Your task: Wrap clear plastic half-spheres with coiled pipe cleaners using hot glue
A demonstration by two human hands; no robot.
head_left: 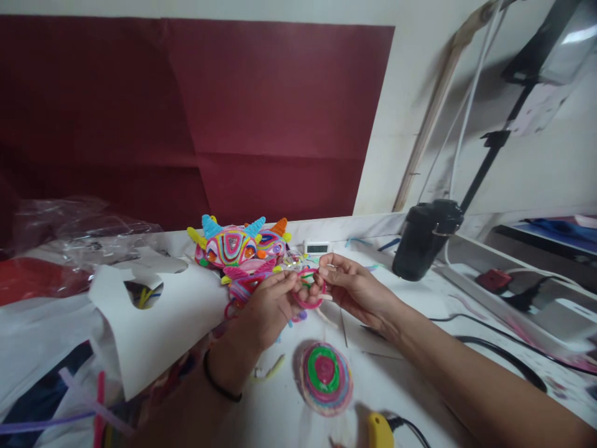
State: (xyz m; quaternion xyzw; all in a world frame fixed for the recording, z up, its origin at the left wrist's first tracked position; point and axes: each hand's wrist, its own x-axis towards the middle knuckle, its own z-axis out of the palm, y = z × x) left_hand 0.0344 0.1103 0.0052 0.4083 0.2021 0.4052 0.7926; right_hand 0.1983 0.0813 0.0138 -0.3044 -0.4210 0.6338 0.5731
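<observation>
Between my two hands is a loop of pink pipe cleaner (308, 303), with a bit of green showing inside it. My left hand (275, 302) pinches its left side, and a dark band circles that wrist. On the opposite side my right hand (349, 283) grips the loop between thumb and fingers. Below them on the white table lies a round coiled disc (344, 379) in pink, green and other colours. Just behind my left hand sit several colourful pipe-cleaner animal heads (232, 244) with blue and orange horns.
A yellow-handled tool (380, 430) with a black cord lies at the front edge. To the right stand a black cup (420, 242) and a tray (471, 287) of plugs and cables. White card (163, 317) and plastic wrap (84, 230) are at left. A small digital display (317, 247) stands at the back.
</observation>
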